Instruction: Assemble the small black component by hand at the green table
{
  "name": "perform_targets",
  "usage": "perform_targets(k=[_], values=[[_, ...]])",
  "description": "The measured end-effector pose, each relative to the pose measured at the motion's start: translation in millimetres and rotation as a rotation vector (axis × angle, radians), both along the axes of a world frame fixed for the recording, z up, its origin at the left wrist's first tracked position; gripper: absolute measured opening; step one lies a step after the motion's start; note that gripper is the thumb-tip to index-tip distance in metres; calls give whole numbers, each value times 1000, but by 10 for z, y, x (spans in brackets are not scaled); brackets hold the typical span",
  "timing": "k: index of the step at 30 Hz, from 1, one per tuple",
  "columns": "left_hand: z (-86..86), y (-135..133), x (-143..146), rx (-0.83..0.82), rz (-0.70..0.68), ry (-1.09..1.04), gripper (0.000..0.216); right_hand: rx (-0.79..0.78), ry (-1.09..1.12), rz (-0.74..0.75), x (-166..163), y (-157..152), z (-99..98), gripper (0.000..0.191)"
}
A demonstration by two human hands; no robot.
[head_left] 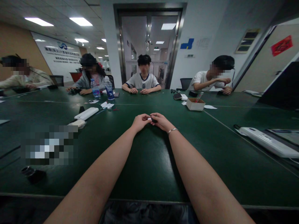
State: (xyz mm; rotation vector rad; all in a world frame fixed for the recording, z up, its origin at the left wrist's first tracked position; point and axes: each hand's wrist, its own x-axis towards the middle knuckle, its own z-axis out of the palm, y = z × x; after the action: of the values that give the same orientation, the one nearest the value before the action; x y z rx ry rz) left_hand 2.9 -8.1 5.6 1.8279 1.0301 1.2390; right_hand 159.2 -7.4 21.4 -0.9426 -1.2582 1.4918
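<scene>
I see left hand [139, 122] and right hand [161, 121] both pinching small dark-and-silver piece [150, 119], mid table [149, 168]. I judge it light, rigid, easily fumbled; grip ends by fingertips.

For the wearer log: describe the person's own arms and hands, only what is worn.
Both forearms are bare, no sleeves in view. The left hand wears no glove or watch. The right hand is ungloved too, with a thin silver bracelet at its wrist. Rings: too small to tell.
</scene>
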Motion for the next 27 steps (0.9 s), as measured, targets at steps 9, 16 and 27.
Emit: perform_targets(k=[9,16,27], values=[[128,-115,45,119,48,178,23,33,-220,-76,-106,44,-12,11],[-2,80,31,-89,181,-112,24,15,-84,-59,-175,1,32,11],[44,54,-20,-269,109,4,37,251,-120,-25,-41,37,-79,22]])
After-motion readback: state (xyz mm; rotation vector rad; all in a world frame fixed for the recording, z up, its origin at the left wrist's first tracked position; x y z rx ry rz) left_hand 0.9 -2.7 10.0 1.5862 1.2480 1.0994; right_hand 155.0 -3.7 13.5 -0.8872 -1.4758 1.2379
